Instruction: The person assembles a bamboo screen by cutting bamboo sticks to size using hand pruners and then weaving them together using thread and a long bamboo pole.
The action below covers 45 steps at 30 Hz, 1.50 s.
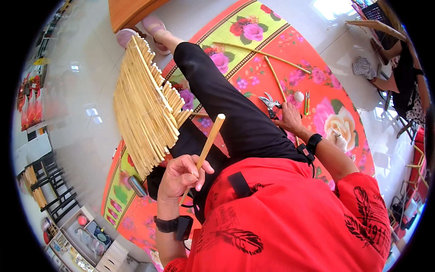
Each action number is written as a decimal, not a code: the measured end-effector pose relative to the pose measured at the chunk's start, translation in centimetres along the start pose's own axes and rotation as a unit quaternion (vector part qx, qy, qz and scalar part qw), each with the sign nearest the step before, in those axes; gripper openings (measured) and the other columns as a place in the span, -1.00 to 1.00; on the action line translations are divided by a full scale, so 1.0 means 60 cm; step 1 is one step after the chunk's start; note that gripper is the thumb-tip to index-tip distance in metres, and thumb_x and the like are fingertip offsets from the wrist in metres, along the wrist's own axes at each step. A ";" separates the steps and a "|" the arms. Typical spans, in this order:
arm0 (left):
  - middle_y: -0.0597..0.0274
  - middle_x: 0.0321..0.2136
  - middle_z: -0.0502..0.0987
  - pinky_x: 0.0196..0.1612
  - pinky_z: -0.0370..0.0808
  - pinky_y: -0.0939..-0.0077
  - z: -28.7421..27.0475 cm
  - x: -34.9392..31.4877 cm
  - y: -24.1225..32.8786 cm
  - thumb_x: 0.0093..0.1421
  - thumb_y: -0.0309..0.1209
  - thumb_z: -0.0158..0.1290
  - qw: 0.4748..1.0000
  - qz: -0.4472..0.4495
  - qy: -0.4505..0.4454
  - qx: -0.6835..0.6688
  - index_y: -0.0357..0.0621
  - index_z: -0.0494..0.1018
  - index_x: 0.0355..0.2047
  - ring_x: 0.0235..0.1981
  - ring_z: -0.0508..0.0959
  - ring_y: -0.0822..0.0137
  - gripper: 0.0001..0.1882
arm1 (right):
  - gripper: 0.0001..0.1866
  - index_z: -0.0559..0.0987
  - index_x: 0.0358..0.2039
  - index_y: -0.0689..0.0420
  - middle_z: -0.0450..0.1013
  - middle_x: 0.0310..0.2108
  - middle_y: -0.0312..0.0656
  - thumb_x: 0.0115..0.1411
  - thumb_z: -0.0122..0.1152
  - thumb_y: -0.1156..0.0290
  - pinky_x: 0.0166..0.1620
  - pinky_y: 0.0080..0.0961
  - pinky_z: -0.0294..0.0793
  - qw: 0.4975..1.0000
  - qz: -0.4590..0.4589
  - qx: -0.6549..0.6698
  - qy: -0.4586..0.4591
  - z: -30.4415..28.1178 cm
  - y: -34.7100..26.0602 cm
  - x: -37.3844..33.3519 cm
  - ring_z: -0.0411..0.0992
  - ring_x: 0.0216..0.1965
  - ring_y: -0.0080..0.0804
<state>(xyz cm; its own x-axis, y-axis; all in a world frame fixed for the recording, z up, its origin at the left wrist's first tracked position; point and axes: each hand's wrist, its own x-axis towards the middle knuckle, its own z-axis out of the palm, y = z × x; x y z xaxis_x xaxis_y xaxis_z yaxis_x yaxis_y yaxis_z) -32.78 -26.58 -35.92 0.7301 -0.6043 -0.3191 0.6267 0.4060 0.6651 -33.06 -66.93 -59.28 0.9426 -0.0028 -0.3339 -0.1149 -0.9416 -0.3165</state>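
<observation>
My left hand (185, 174) is closed around a pale, bamboo-like stick (211, 141), which slants upward with its cut end facing me. Beside it, a panel of similar sticks (142, 106), laid side by side with a crosswise stick and thin string, rests by my left leg. On the floral mat, my right hand (289, 119) reaches out with thumb and fingers apart, at the handles of the pruning shears (270, 104). The shears' blades are spread. Another stick (275, 78) runs toward this hand; their contact is partly hidden.
A loose stick (262, 57) lies farther off on the floral mat (312, 59). Near my right hand are a white ball of string (299, 96) and green thread snips (307, 103). An orange wooden table (136, 11) stands ahead; a seated person (403, 81) is at right.
</observation>
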 end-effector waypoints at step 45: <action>0.16 0.01 0.45 -0.48 0.35 0.72 0.020 0.029 -0.046 0.24 -0.45 0.10 0.978 0.100 0.173 -0.061 -0.21 0.45 -0.37 -0.41 0.45 0.56 -0.90 | -0.84 0.52 -0.40 0.17 0.42 -0.49 -0.22 0.00 0.35 0.52 -0.41 -0.46 0.42 0.831 -0.365 0.416 -0.058 -0.280 -0.427 -0.066 0.44 -0.45 -0.32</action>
<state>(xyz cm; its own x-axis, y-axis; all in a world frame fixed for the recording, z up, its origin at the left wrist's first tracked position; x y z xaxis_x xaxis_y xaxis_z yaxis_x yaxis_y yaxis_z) -33.59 -29.57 -37.51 0.8768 -0.2453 -0.4136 0.4742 0.5835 0.6593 -28.57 -48.46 -34.94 0.8255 0.5447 0.1475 0.2508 -0.1199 -0.9606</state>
